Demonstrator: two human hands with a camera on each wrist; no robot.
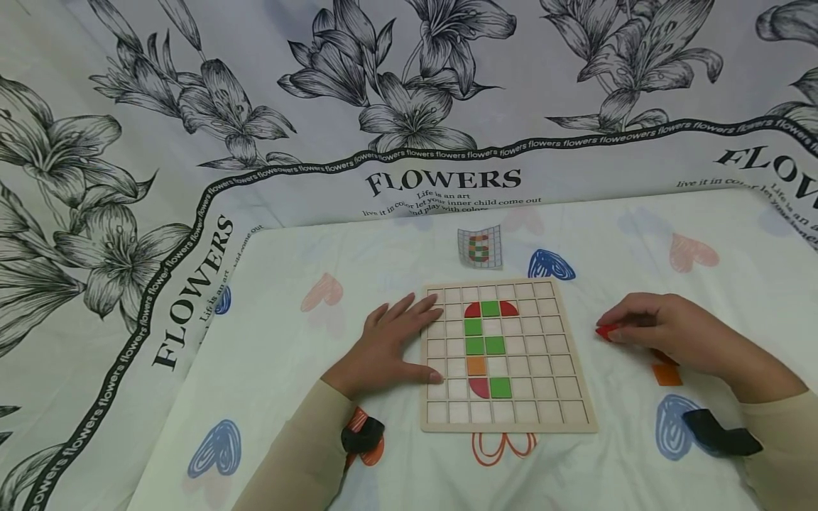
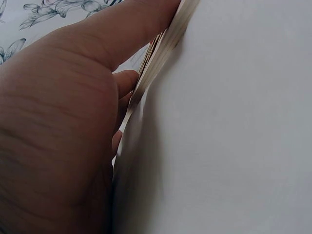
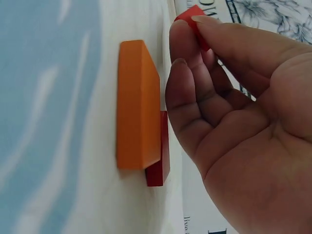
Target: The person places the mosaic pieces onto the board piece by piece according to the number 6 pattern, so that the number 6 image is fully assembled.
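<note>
A square wooden grid board [image 1: 533, 409] lies on the cloth. Several green tiles [image 1: 495, 345], an orange tile [image 1: 476, 365] and red rounded pieces [image 1: 479, 387] sit in its cells. My left hand [image 1: 380, 348] rests at the board's left edge with fingers spread, thumb and fingertips over the rim. To the right of the board, my right hand [image 1: 680, 332] pinches a small red piece [image 3: 192, 22] between thumb and index finger; its full shape is partly hidden. Beneath that hand lie an orange square block [image 3: 138, 107] and a red block [image 3: 157, 170], mostly covered in the head view.
Beyond the board lies a small printed card [image 1: 481, 247] showing a coloured grid pattern. A white cloth [image 1: 371, 248] with printed hearts covers the surface, bordered by flower-printed fabric [image 1: 255, 199]. Dark straps [image 1: 722, 433] are around both wrists.
</note>
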